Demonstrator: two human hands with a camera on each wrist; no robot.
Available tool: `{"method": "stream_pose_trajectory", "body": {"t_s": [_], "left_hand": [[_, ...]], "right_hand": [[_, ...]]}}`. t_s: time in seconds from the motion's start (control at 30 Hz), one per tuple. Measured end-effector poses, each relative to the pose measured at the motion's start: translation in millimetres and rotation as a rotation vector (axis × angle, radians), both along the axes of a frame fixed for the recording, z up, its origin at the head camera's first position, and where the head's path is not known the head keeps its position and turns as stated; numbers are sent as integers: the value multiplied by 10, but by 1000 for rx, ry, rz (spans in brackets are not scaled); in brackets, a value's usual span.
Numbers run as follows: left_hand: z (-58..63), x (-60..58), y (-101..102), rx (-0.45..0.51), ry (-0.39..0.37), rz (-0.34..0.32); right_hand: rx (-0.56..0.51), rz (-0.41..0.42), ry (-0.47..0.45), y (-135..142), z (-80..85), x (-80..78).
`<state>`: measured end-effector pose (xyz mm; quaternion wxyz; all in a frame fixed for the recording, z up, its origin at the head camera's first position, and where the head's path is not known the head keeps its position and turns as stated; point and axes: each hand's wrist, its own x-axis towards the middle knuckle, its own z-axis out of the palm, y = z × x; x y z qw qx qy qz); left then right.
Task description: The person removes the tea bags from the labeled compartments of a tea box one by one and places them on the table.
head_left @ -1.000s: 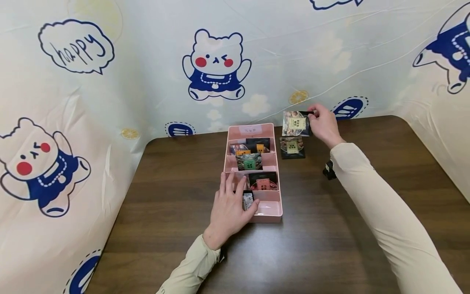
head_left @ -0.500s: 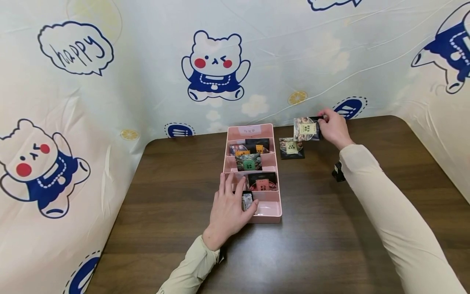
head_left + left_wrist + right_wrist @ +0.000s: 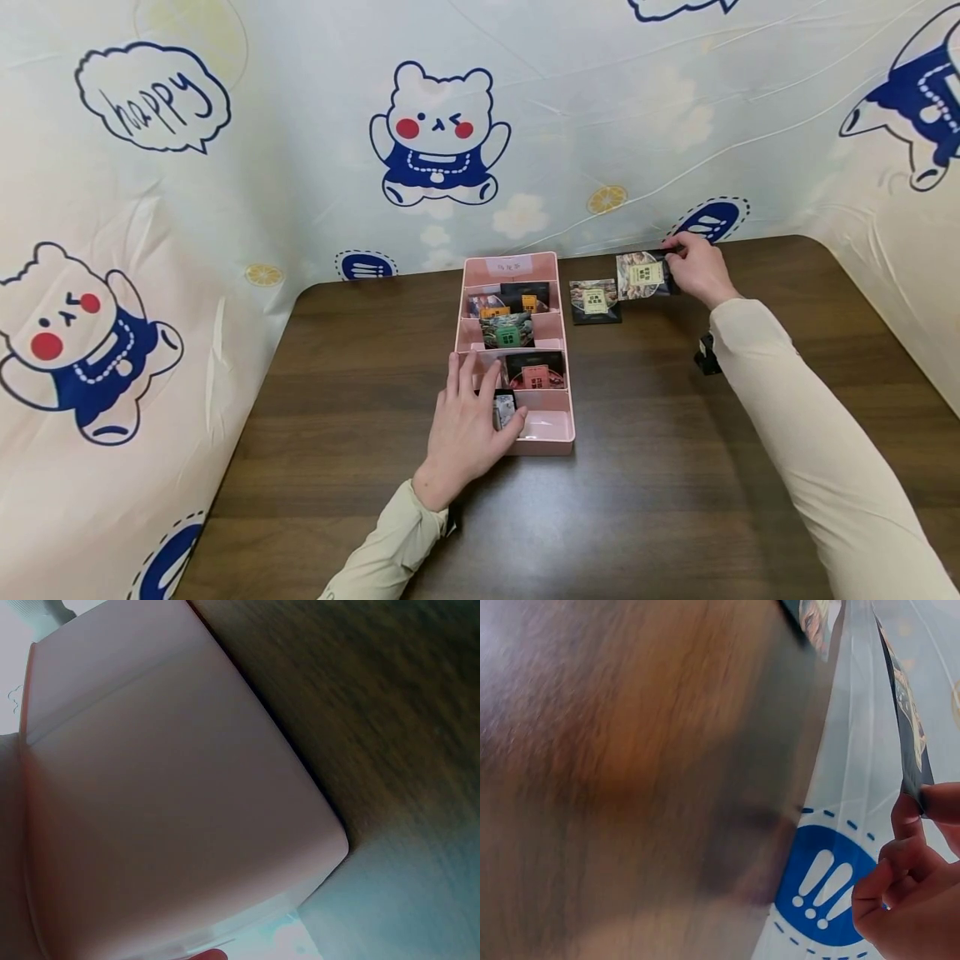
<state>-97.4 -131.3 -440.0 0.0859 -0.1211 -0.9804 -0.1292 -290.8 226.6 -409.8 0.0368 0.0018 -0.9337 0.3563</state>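
Observation:
My right hand (image 3: 703, 268) pinches the edge of a flat black sachet (image 3: 640, 275) with a cream label, beside the back edge of the table. In the right wrist view this sachet (image 3: 907, 712) appears nearly edge-on, raised off the tabletop, between thumb and finger. Just left of it lies a similar sachet (image 3: 595, 302). A pink divided box (image 3: 551, 427) stands in the middle. My left hand (image 3: 468, 429) rests over its front left corner, fingers spread, partly covering a dark packet (image 3: 505, 407). The left wrist view is filled by the box's outer wall (image 3: 165, 787).
Other compartments of the box hold sachets with orange, green (image 3: 507, 332) and red (image 3: 536, 375) labels. Brown wood-grain table (image 3: 360, 392) surrounds it. Directly behind hangs a pale cloth (image 3: 570, 125) printed with cartoon bears, which also rises on both sides.
My right hand has moved the pinched sachet rightward and lower, from above the lying sachet to beside it. The left hand stays where it was on the box.

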Motion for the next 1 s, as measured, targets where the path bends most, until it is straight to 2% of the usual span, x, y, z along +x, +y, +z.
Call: {"method": "stream_pose_trajectory", "body": {"t_s": [0.2, 0.47, 1.0], "left_hand": [[1, 1, 4, 0, -3, 1], [-2, 3, 13, -7, 50, -7], [12, 4, 13, -4, 16, -1]], "right_hand": [[29, 10, -24, 73, -59, 0], [44, 24, -83, 138, -110, -10], [78, 41, -130, 267, -203, -3]]}}
